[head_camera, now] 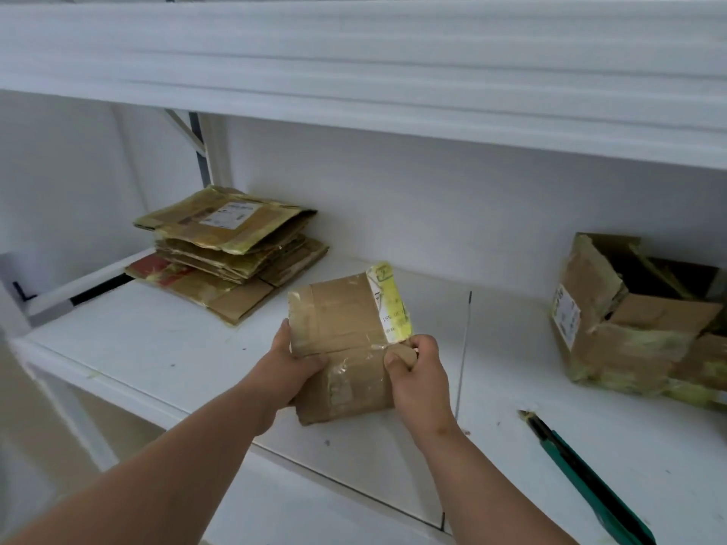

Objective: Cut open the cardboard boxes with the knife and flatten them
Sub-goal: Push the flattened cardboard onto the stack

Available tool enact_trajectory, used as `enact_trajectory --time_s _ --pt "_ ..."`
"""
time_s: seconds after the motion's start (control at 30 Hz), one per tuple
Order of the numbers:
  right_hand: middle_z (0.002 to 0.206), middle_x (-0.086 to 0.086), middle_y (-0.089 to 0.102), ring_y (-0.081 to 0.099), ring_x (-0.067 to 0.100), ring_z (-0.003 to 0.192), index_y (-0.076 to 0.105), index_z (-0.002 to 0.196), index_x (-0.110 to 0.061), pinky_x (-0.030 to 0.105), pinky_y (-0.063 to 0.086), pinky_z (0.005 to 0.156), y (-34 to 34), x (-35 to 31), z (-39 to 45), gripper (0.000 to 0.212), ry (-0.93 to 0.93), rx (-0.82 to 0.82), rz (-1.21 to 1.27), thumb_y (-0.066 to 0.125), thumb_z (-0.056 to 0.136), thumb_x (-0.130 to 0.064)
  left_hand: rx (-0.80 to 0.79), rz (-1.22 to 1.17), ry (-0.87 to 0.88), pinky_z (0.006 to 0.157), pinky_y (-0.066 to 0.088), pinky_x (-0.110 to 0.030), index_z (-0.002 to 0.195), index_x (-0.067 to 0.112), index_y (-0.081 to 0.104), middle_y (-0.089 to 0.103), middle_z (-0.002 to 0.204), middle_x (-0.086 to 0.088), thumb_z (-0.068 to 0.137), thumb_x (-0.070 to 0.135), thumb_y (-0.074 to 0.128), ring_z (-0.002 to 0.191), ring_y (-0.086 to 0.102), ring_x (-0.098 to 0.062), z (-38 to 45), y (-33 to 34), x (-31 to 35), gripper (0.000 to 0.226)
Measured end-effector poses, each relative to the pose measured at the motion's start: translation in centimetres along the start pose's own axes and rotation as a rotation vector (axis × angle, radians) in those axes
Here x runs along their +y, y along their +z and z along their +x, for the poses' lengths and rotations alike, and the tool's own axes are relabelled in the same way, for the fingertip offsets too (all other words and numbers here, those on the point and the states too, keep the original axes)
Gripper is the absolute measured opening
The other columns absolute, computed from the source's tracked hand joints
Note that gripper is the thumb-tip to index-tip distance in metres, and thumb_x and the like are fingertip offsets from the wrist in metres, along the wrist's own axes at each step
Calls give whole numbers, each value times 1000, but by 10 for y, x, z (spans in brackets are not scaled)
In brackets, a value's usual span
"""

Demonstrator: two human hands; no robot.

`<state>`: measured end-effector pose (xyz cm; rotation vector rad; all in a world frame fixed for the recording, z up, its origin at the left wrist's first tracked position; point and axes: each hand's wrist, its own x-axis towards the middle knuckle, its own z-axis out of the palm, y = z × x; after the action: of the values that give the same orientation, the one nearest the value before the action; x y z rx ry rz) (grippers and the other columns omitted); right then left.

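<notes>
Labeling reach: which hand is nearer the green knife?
Right. The right hand grips the small box, on the side facing the green knife; the left hand holds the box's far side.

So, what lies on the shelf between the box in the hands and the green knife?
In the head view, only bare white shelf with a thin dark seam line separates the held box from the green knife.
</notes>
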<state>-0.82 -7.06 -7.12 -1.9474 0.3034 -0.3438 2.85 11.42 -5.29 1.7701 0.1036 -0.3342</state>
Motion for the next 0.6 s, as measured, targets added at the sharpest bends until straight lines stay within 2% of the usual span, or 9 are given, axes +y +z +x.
enact_trajectory --time_s 0.1,0.13,0.2,0.23,0.33,0.4,0.47,0.5,0.6 --pt "92 -12 59 61 12 82 45 115 -22 24 47 67 24 -14 7 24 14 26 64 58 96 -17 -23 -43 68 76 55 -39 100 62 40 61 110 3 89 6 64 100 60 -20 11 -24 10 62" --pt "92 -12 59 62 12 84 43 121 -23 26 48 71 33 -20 9 30 15 36 75 58 96 -17 -12 -33 86 81 55 -42 101 64 41 62 111 4 87 6 66 102 60 -21 15 -35 15 65" --pt "90 -9 59 62 11 79 35 132 -26 25 49 68 54 -34 15 44 13 46 88 56 95 -14 17 39 131 92 53 -49 127 59 37 61 115 5 83 11 72 106 59 -21 26 -60 24 74" --pt "90 -6 60 62 11 76 31 135 -27 24 48 65 66 -43 17 49 8 49 92 53 94 -12 38 95 163 93 53 -50 140 57 27 62 116 4 82 15 73 106 60 -23 32 -73 29 85" --pt "98 0 62 63 15 77 24 142 -29 26 50 66 104 -71 28 64 -37 57 130 50 89 -4 154 229 252 79 59 -50 143 63 -7 69 106 -5 85 18 67 90 69 -28 50 -114 46 104" --pt "98 -6 62 64 13 78 25 140 -32 27 52 67 130 -89 37 68 -81 52 129 50 86 0 239 291 319 65 59 -41 144 60 -12 70 92 -6 87 19 67 78 69 -26 61 -141 58 106" --pt "94 -12 61 63 8 75 33 138 -32 24 51 65 153 -108 44 64 -123 43 93 50 86 1 309 336 398 51 48 -26 149 51 2 64 83 2 86 24 70 70 63 -16 70 -168 70 97" --pt "91 -14 60 62 6 74 39 136 -31 23 51 65 163 -117 47 60 -143 43 75 50 86 0 335 338 429 51 42 -21 148 44 16 60 82 9 84 27 72 70 60 -12 76 -181 75 87" --pt "94 -10 62 61 7 79 49 134 -29 27 54 76 192 -140 58 52 -176 66 37 50 89 -2 377 340 454 52 43 -24 126 29 40 54 84 14 82 32 74 72 59 -11 98 -215 82 55"
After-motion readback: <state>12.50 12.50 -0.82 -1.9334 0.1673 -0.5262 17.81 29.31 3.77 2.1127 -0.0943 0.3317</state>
